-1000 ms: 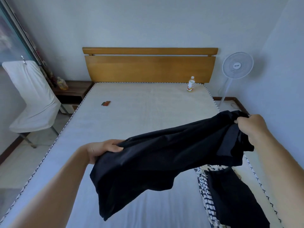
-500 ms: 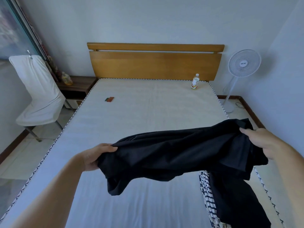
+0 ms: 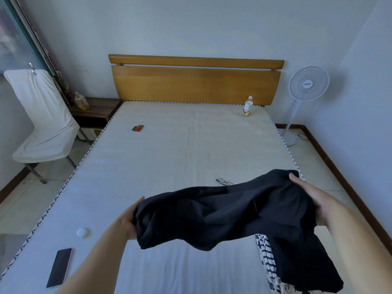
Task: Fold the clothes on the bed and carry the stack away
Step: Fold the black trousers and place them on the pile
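A black garment [image 3: 224, 211] hangs stretched between my two hands above the near part of the bed [image 3: 180, 149]. My left hand [image 3: 128, 219] grips its left end, fingers curled into the cloth. My right hand [image 3: 311, 198] holds the right end, thumb on top. Below the garment at the bed's near right lies a pile: another black garment [image 3: 301, 264] on top of a black-and-white patterned one [image 3: 266, 257].
On the mattress lie glasses [image 3: 223, 181], a phone [image 3: 60, 267], a small white round case [image 3: 83, 232], a small red-green object [image 3: 137, 128] and a bottle [image 3: 247, 106] by the headboard. A covered chair [image 3: 42, 122] stands left, a fan [image 3: 305, 90] right.
Both hands have lowered the black garment toward the bed and bunched it shorter; its hanging left part is gathered up. The view has tipped down, revealing the phone, case and glasses.
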